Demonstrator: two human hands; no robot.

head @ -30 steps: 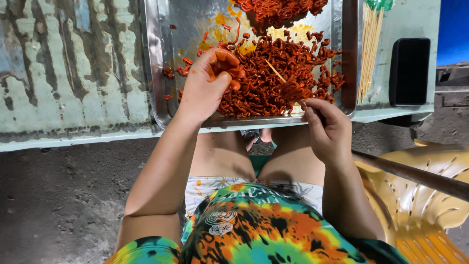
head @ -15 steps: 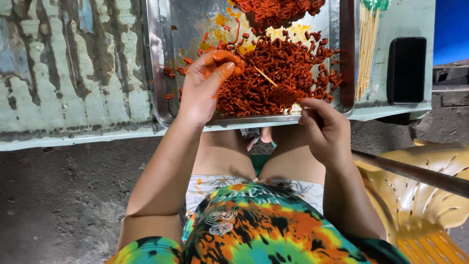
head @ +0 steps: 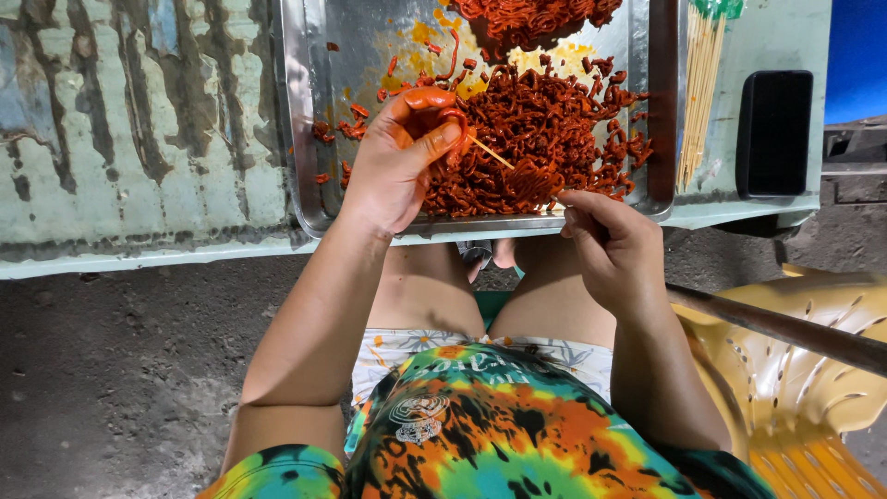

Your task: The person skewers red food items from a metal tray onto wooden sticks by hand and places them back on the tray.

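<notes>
Meat strips, red and marinated, lie heaped in the steel tray just beyond both hands, and I am threading them onto a skewer. My left hand is curled with thumb and fingers pinched on one curled strip at the skewer's tip, right at the near edge of the heap. My right hand sits below the tray's front rim, fingers closed; I judge it holds the skewer's lower end, though the stick disappears behind the meat there and I cannot tell for sure. By my reading the work is early on this stick: one piece going on, nearly all its visible length bare, and a big pile still loose, with a second mound farther up from my left hand. A bundle of unused skewers lies beyond my right hand, beside the tray, with a green wrap at its far end. A plain black slab lies farther right on the tabletop; I see no labels.
</notes>
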